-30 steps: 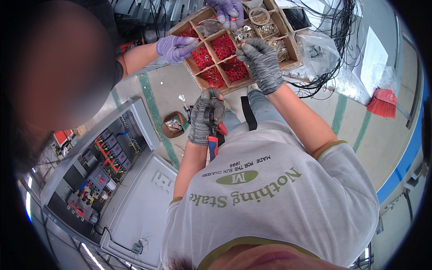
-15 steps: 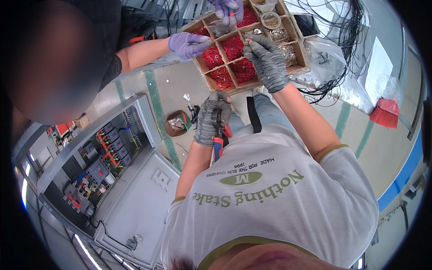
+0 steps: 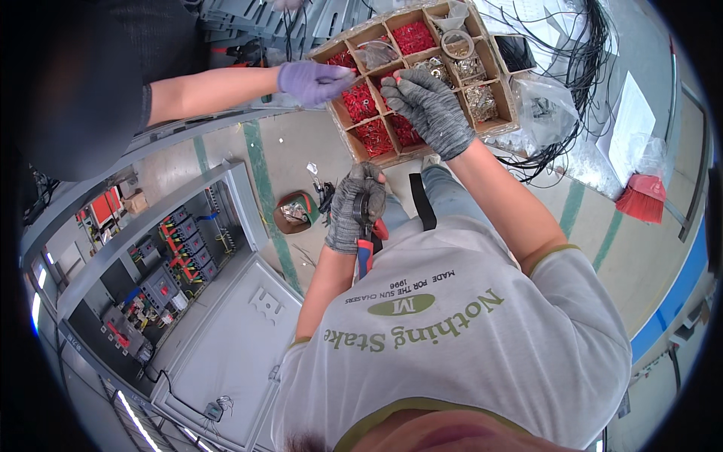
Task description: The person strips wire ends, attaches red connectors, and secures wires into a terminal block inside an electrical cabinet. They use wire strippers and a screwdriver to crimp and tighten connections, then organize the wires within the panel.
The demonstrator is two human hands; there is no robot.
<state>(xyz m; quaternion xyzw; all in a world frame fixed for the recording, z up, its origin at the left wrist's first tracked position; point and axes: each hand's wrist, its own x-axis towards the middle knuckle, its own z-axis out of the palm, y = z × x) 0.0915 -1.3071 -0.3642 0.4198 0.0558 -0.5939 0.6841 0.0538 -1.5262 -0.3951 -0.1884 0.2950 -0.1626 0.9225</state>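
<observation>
Box (image 3: 503, 126) of red terminals (image 3: 360, 100) now sits closer under us: our right hand (image 3: 429, 111) curls fingertips into the red compartment beside a co-worker's purple glove (image 3: 310, 81), while our left hand (image 3: 355, 207) stays clenched around the crimping pliers (image 3: 366, 245) at the waist.

Bright even indoor light, soft shadows, sharp centre, heavy fisheye rim bending.

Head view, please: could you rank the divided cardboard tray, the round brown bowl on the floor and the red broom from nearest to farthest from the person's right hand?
1. Divided cardboard tray: the right hand reaches into it.
2. Round brown bowl: on the floor, lower left.
3. Red broom: far right, on the floor.
</observation>
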